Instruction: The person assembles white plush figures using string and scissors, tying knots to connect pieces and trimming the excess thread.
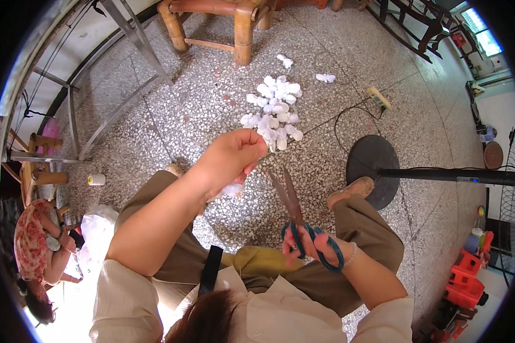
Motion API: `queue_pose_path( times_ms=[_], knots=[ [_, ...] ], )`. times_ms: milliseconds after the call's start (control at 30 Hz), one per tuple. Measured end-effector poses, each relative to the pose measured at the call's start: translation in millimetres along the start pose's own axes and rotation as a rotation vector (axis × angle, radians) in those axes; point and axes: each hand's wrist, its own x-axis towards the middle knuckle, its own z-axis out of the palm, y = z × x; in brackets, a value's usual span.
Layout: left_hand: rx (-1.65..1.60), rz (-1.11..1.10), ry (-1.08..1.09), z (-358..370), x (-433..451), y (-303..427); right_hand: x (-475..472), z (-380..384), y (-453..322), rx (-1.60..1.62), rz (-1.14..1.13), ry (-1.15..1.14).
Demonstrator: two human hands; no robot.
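My left hand [236, 156] is raised over the speckled floor, its fingertips pinched together. Beneath its palm shows a small bundle of white material [228, 191] with a spot of orange; how it is held is partly hidden by the hand. My right hand [307, 246] grips the teal handles of a pair of scissors [292, 203]. The scissor blades are parted and point up and away from me. Beyond my left fingertips, a heap of small white, puffy pieces [279, 92] lies on the floor. Two pieces sit apart from it, one farther off [285, 61] and one to the right [325, 78].
A fan's round black base [367, 156] stands beside my right foot, with a power strip [378, 98] beyond it. A bamboo stool [242, 38] is ahead. At left are a metal frame [111, 118], a thread spool [96, 179], a plastic bag [96, 227] and another seated person [36, 240].
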Motion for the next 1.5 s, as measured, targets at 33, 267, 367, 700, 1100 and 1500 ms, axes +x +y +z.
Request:
queue_pose_path(
  times_ms=[33,267,367,700,1100,1500],
  knots=[
    [-0.007,0.010,0.000,3,1,0,6,-3,4,0.040,-0.031,-0.008],
    [-0.051,0.021,-0.047,3,-5,-4,44,-1,-17,0.076,-0.073,0.015],
    [0.005,0.078,-0.069,-2,-1,-4,41,-2,-26,0.091,-0.071,0.033],
    [-0.006,0.157,-0.280,1,20,-5,33,6,-42,0.123,0.035,0.112],
    [-0.025,0.141,-0.226,8,23,-7,29,4,-38,0.125,-0.029,0.083],
    [0.097,0.069,-0.076,18,36,-22,1,-22,-52,-0.201,-0.256,0.558]
  ],
)
